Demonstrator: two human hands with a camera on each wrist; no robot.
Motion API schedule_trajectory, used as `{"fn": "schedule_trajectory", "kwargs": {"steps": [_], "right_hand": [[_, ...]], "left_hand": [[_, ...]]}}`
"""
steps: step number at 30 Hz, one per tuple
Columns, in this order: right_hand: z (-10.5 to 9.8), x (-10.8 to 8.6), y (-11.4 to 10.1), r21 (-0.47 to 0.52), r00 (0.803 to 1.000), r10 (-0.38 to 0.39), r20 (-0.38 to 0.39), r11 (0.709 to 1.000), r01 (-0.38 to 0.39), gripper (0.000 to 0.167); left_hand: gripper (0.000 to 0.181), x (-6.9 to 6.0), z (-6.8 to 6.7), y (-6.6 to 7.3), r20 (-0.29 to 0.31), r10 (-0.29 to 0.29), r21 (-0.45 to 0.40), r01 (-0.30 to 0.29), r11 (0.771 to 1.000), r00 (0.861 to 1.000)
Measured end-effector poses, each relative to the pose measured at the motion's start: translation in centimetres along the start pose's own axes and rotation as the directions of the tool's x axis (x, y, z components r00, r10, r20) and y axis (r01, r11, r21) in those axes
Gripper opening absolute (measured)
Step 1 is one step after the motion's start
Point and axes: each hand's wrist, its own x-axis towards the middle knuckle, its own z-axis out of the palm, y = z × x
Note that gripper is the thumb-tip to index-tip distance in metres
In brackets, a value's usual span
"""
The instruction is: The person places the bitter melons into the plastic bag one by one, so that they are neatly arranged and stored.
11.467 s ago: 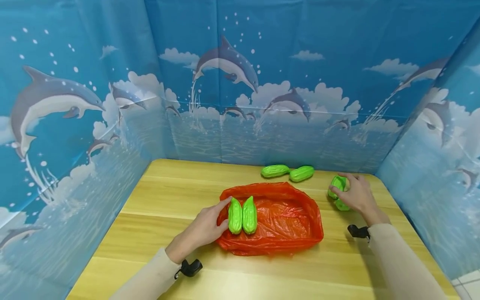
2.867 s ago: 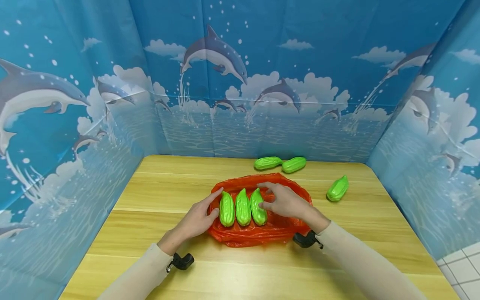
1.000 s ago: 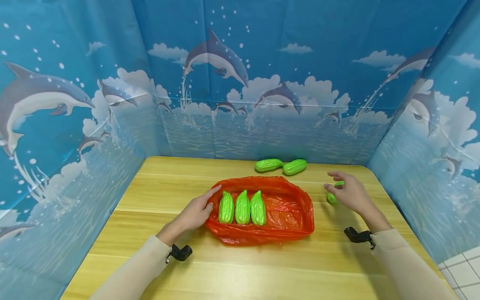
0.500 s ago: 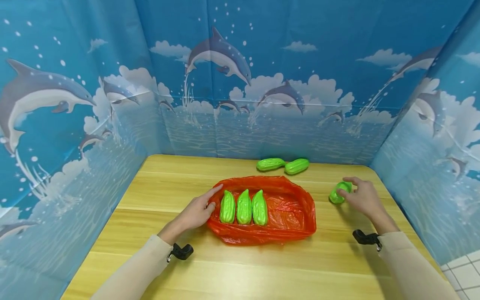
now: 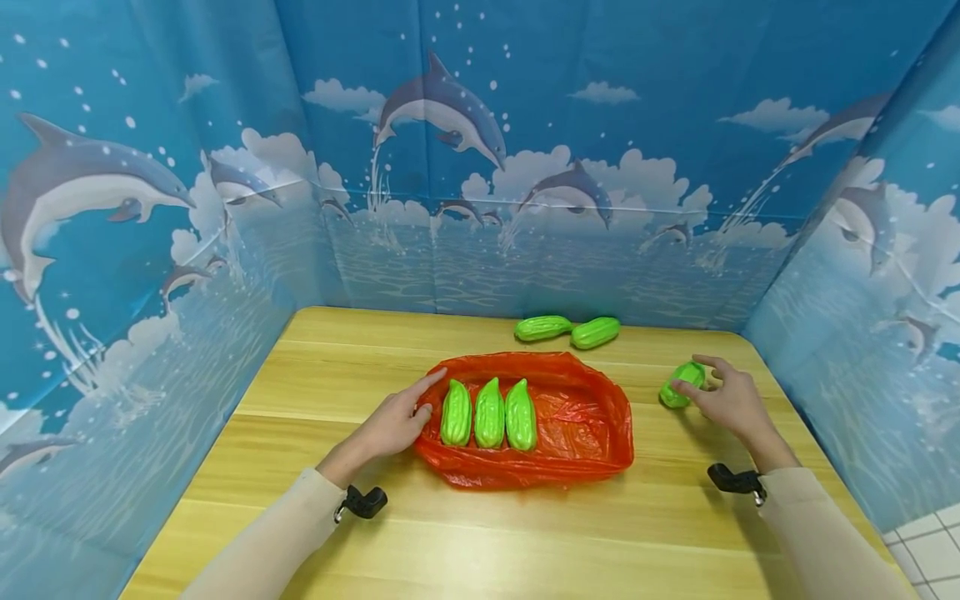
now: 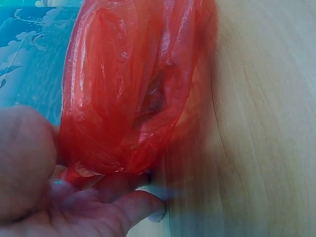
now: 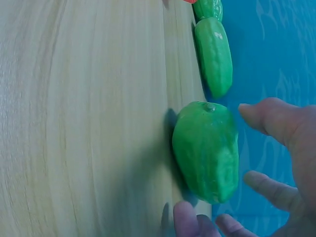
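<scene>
Three glossy green ribbed vegetables, like toy bitter melons, lie side by side in the left half of an open red plastic bag. My left hand holds the bag's left rim, index finger stretched along it and thumb lower down. In the left wrist view the bag's red film runs between thumb and fingers. Farther right, my right hand hovers round another bitter melon on the table. In the right wrist view its fingers are spread beside that bitter melon, with gaps showing.
Two more bitter melons lie end to end near the table's back edge, behind the bag. A blue dolphin-print curtain encloses the wooden table at the back and sides. Black devices are strapped to both wrists.
The bag held two bitter melons at first, then a third, where my right hand was. That hand has since moved right to the bitter melon there. My left hand has stayed at the bag.
</scene>
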Motion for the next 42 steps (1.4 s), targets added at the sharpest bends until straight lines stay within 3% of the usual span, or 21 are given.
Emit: {"fn": "schedule_trajectory", "kwargs": {"steps": [3, 4, 5, 10, 11, 14, 24, 42], "right_hand": [[0.1, 0.0, 0.2, 0.074, 0.999, 0.036, 0.028, 0.997, -0.038, 0.099], [0.1, 0.1, 0.3, 0.104, 0.998, 0.048, 0.040, 0.993, -0.051, 0.101], [0.1, 0.1, 0.4, 0.135, 0.997, 0.059, 0.053, 0.989, -0.066, 0.102], [0.2, 0.2, 0.6, 0.243, 0.991, 0.095, 0.091, 0.963, -0.114, 0.104], [0.2, 0.2, 0.7, 0.252, 0.991, 0.098, 0.092, 0.960, -0.119, 0.104], [0.3, 0.2, 0.7, 0.265, 0.990, 0.108, 0.086, 0.956, -0.127, 0.104], [0.9, 0.6, 0.9, 0.348, 0.989, 0.119, 0.086, 0.927, -0.142, 0.102], [1.2, 0.4, 0.7, 0.401, 0.992, 0.108, 0.066, 0.907, -0.126, 0.098]], "left_hand": [[0.071, -0.1, -0.1, -0.1, 0.000, 0.021, -0.014, -0.021, 1.000, 1.000], [0.069, 0.2, 0.1, -1.1, -0.004, 0.066, -0.013, -0.066, 0.998, 0.998], [0.069, 0.2, 0.0, -1.1, -0.005, 0.075, -0.015, -0.075, 0.997, 0.997], [0.069, 0.2, 0.0, -1.1, -0.006, 0.080, -0.007, -0.080, 0.997, 0.997], [0.070, -0.2, -0.1, 0.0, -0.004, 0.036, -0.006, -0.036, 0.999, 0.999], [0.070, -0.1, 0.0, 0.2, -0.004, 0.011, 0.007, -0.011, 1.000, 1.000], [0.071, -0.1, 0.0, 0.3, -0.004, 0.018, 0.026, -0.018, 1.000, 1.000], [0.070, -0.3, 0.1, 0.4, -0.006, 0.017, 0.023, -0.017, 1.000, 1.000]]}}
